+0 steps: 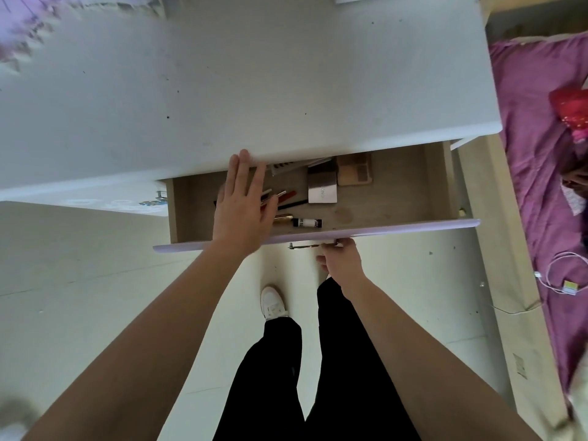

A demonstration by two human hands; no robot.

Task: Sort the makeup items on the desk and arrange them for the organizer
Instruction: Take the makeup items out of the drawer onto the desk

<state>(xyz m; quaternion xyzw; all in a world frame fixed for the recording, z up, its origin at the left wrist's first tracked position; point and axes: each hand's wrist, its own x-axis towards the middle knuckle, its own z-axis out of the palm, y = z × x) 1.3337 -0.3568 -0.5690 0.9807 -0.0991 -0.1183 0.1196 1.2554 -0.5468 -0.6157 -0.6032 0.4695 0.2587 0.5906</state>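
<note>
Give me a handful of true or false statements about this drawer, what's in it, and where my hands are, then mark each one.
1. The drawer is pulled open. True.
2. The right hand reaches inside the drawer. False: it grips the handle on the drawer front.
3. The left hand has straight fingers and is over the pencils. True.
4. The black-capped tube stands upright. False: it lies on its side near the drawer front.
5. The eyeshadow palette sits on the desk top. False: it lies at the back of the drawer.
</note>
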